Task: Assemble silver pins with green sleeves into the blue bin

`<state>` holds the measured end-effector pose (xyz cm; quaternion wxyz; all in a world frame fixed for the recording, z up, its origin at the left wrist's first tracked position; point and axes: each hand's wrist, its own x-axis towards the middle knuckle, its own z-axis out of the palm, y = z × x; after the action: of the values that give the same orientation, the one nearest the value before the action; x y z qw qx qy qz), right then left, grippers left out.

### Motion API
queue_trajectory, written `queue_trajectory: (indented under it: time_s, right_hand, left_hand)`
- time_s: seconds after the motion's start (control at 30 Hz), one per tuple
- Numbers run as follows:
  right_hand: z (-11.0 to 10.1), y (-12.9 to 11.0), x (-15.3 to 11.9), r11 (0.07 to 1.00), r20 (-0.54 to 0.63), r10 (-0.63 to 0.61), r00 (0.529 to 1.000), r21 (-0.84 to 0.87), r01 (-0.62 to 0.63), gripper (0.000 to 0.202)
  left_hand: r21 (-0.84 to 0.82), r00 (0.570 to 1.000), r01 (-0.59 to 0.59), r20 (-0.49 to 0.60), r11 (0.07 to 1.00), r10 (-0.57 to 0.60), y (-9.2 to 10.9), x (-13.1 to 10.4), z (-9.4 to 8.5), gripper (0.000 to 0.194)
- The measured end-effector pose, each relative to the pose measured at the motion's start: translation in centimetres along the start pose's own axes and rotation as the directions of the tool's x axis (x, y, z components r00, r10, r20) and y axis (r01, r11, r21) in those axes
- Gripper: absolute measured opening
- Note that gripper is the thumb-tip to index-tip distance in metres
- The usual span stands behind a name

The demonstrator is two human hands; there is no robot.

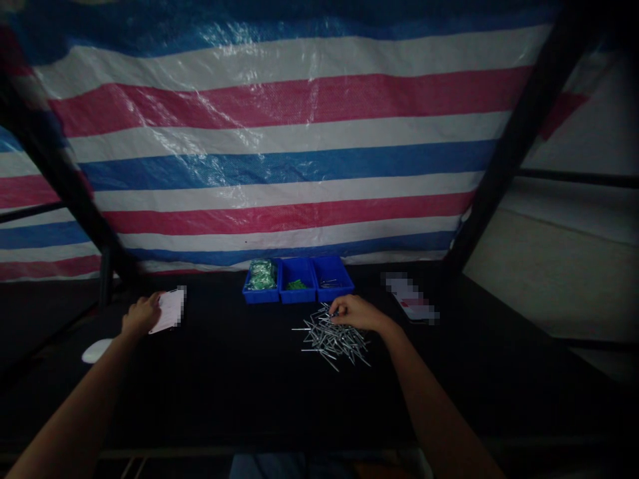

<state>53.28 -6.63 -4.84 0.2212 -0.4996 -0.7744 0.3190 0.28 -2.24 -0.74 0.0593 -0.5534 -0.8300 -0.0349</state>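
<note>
A loose pile of thin silvery rods (337, 340) lies on the black table, in front of three joined blue trays. My right hand (353, 313) is at the pile's upper right edge, its fingers curled down and closed; what is between the fingertips is too small to make out. Over on the left, my left hand (142, 314) grips the left edge of a flat white card-like item (168, 311). Green-and-clear packets fill the left tray (261, 297), small green pieces lie in the middle tray (298, 296), and a few thin rods lie in the right tray (334, 291).
A white rounded object (96, 350) lies beside my left forearm. At the right is a flat pale item (410, 299), partly blurred out. Dark slanted posts stand on both sides, and a striped plastic sheet (299, 159) hangs behind the table (239, 386).
</note>
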Motion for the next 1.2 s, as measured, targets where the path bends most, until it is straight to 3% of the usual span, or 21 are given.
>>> queue_trajectory:
  time_s: [0.13, 0.23, 0.3, 0.37, 0.43, 0.5, 0.63, 0.77, 0.87, 0.97, 1.07, 1.2]
  right_hand:
    - [0.0, 0.2, 0.1, 0.999, 0.021, -0.016, 1.0, 0.035, 0.015, 0.02]
    - [0.1, 0.3, 0.2, 0.999, 0.015, -0.017, 1.0, 0.04, 0.016, 0.015]
    - [0.1, 0.2, 0.2, 0.999, 0.006, -0.007, 1.0, 0.034, 0.006, 0.014]
    - [0.1, 0.1, 0.2, 1.0, -0.013, 0.004, 1.0, 0.019, -0.004, 0.017]
    - [0.0, 0.0, 0.1, 1.0, -0.037, 0.013, 0.999, -0.009, -0.014, 0.02]
    - [-0.1, -0.1, 0.1, 0.999, -0.043, 0.016, 0.999, -0.042, -0.018, 0.02]
    - [-0.1, -0.3, 0.1, 0.999, -0.041, 0.006, 0.999, -0.054, -0.008, 0.017]
    - [-0.1, -0.7, 0.2, 0.997, -0.064, -0.054, 0.996, 0.059, 0.058, 0.017]
    - [-0.3, -1.1, 0.2, 0.978, -0.102, -0.115, 0.988, 0.163, 0.13, 0.02]
    - [-0.4, -1.5, 0.2, 0.96, -0.142, -0.155, 0.978, 0.21, 0.183, 0.022]
    - [-0.4, -1.8, 0.2, 0.956, -0.176, -0.167, 0.97, 0.213, 0.203, 0.022]
    - [-0.3, -2.0, 0.3, 0.96, -0.2, -0.171, 0.965, 0.186, 0.209, 0.02]
  left_hand:
    - [-0.033, 0.999, -0.005, -0.053, 0.999, 0.003, 0.4, -0.4, 0.1, 0.044]
    - [-0.114, 0.951, -0.074, -0.307, 0.991, 0.036, 2.7, -1.4, -0.8, 0.04]
    - [-0.213, 0.859, -0.213, -0.507, 0.953, 0.078, 5.6, -2.7, -2.1, 0.038]
    - [-0.33, 0.775, -0.404, -0.619, 0.853, 0.128, 9.4, -4.6, -3.6, 0.035]
    - [-0.445, 0.717, -0.559, -0.683, 0.7, 0.139, 13.6, -7.1, -5.1, 0.033]
    - [-0.545, 0.689, -0.662, -0.712, 0.515, 0.132, 17.7, -9.9, -6.3, 0.03]
    - [-0.717, 0.742, -0.67, -0.636, 0.191, 0.211, 24.7, -15.0, -6.6, 0.025]
    - [-0.844, 0.798, -0.535, -0.492, 0.035, 0.347, 29.3, -17.9, -4.4, 0.021]
    - [-0.873, 0.805, -0.481, -0.403, 0.082, 0.436, 30.7, -18.6, -2.2, 0.023]
    - [-0.866, 0.8, -0.473, -0.343, 0.165, 0.493, 30.6, -18.6, -0.5, 0.026]
    - [-0.871, 0.787, -0.449, -0.279, 0.201, 0.551, 29.9, -18.3, 0.2, 0.028]
    - [-0.899, 0.776, -0.398, -0.224, 0.182, 0.589, 29.6, -18.3, 0.4, 0.028]
